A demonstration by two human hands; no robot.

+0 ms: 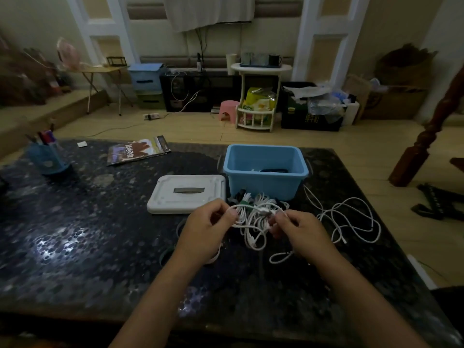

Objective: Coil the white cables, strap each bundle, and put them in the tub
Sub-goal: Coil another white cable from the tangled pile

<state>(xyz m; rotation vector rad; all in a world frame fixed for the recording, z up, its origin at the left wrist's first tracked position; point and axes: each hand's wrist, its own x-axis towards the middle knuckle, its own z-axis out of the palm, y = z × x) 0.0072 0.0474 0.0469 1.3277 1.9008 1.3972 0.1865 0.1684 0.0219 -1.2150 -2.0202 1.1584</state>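
Observation:
A tangle of white cables (253, 222) lies on the dark table in front of the blue tub (266, 172). My left hand (206, 227) pinches one strand of the tangle at its left side. My right hand (298, 232) pinches the same white cable near its plug end, just right of the tangle. Between the two hands the strand runs taut. Another loose white cable (351, 219) sprawls to the right of the tub. Dark straps (241, 194) lie at the tub's front wall. Something dark rests on the tub's floor.
The tub's white lid (185, 193) lies flat to the left of the tub. A magazine (138, 151) and a blue pen holder (46, 156) sit at the table's far left. The table's right edge runs close past the loose cable.

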